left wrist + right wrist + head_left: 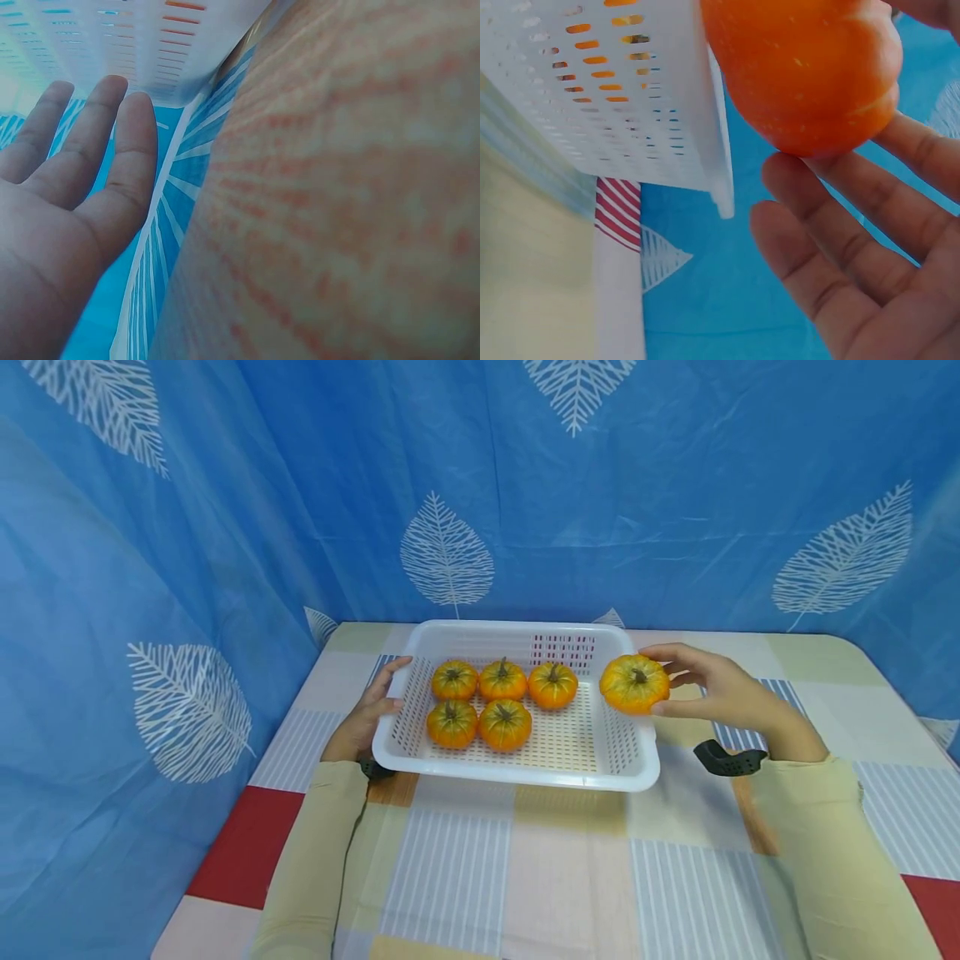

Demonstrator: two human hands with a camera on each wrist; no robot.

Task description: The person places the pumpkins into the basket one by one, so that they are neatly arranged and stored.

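My right hand (708,689) holds a small orange pumpkin (634,684) between thumb and fingers, over the right rim of a white plastic basket (517,776). In the right wrist view the pumpkin (810,75) sits against the fingertips, just outside the basket wall (682,112). Inside the basket, three pumpkins (553,685) form a back row and two pumpkins (505,725) a front row, stems up. At the basket's left side is my left hand (367,714), its fingers extended along the wall. The left wrist view shows these fingers (105,135) nearly straight beside the slotted wall.
A checkered cloth (570,877) covers the table under the basket. Blue curtains (525,527) with white leaf prints hang behind the table and at its left. The basket's right part shows bare slotted floor (570,743).
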